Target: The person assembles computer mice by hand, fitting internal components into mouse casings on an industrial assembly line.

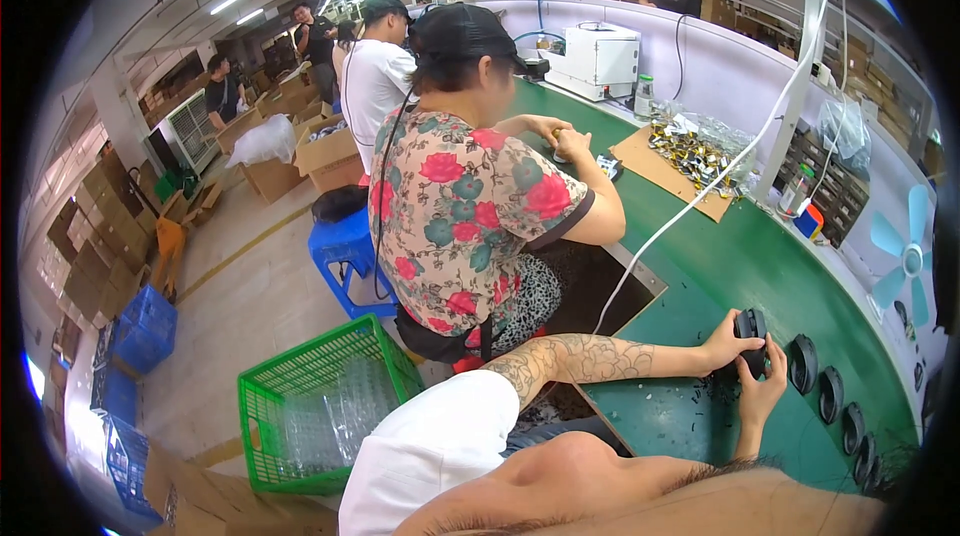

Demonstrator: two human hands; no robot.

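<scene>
Both hands meet over the green workbench at the right, around one black curved plastic part (751,328). My left hand (725,347) grips its near left side, thumb across it. My right hand (764,383) holds its lower end, thumb and fingers pressed against it. The part's exact kind is not clear. Beside my hands, several black ring-shaped parts (803,364) stand in a curved row along the bench. Small black scraps (706,398) lie scattered on the green mat (655,391) below my left wrist.
A co-worker in a flowered shirt (470,196) sits close on my left. A green crate (330,406) with clear plastic trays stands on the floor. Farther along the bench are a cardboard sheet (640,153) with small parts and a white machine (595,61). A blue fan (909,258) and a white cable (690,204) are near.
</scene>
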